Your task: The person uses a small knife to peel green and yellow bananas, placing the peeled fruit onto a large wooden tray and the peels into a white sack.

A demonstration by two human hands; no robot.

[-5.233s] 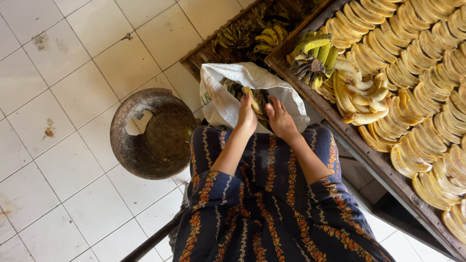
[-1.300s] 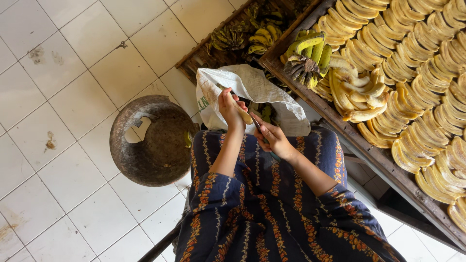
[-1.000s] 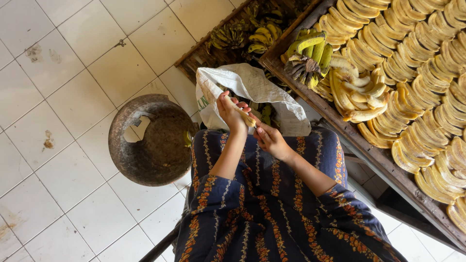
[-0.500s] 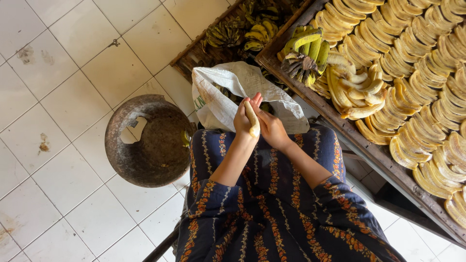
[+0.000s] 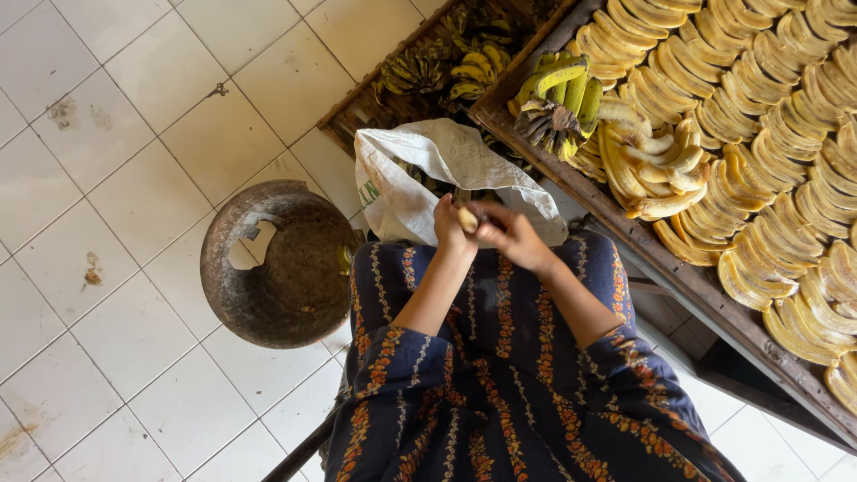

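Dark navy garment with orange floral stripes, sleeves (image 5: 406,353) past the elbows

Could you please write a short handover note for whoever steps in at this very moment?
Left hand and right hand are together over the lap, both closed on a small pale banana.
The white sack lies open just ahead of the hands, with unpeeled bananas inside.
A dark round basin sits on the tiled floor by the left arm.
Done: the wooden tray to the right holds rows of peeled bananas.
Left: the banana in hand, those in the sack, a green bunch.
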